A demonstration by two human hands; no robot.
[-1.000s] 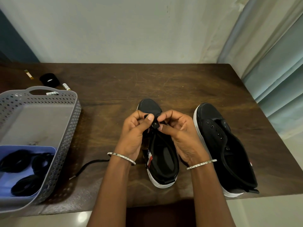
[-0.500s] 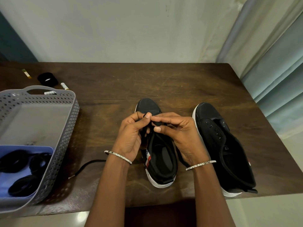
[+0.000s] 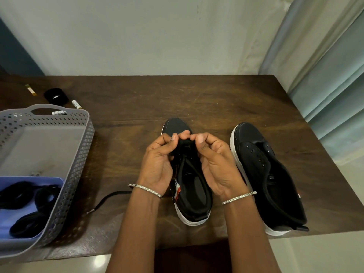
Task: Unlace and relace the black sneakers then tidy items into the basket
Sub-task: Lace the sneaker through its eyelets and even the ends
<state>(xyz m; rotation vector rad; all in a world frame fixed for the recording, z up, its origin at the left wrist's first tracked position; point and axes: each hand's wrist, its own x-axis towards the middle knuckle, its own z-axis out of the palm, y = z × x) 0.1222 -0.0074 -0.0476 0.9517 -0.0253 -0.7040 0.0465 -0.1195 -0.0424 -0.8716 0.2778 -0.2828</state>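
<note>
In the head view, both hands meet over the toe end of the middle sneaker [image 3: 197, 211], which lies on the wooden table [image 3: 206, 99], toe pointing away. The left hand [image 3: 157, 164] and right hand [image 3: 218, 166] each have thumb and forefinger pinched together on the black lace [image 3: 110, 197] at the lowest eyelets. The fingertips hide the exact hole, so whether the lace is going in or coming out is hard to tell. One loose end trails left across the table toward the basket. The second sneaker [image 3: 271, 174] lies just to the right, its eyelets bare.

This looks like lacing work on the first shoe, with the other one not yet relaced. The next move calls for steady guidance of the lace tip through a small eyelet, then an even pull.

The grey perforated basket [image 3: 86, 146] sits at the near left. Its far half looks almost bare; its near half holds a blue tray [image 3: 57, 181] with dark coiled bundles [image 3: 19, 194]. Beyond the basket lie a black round item [image 3: 56, 95] and small tubes [image 3: 76, 104].
</note>
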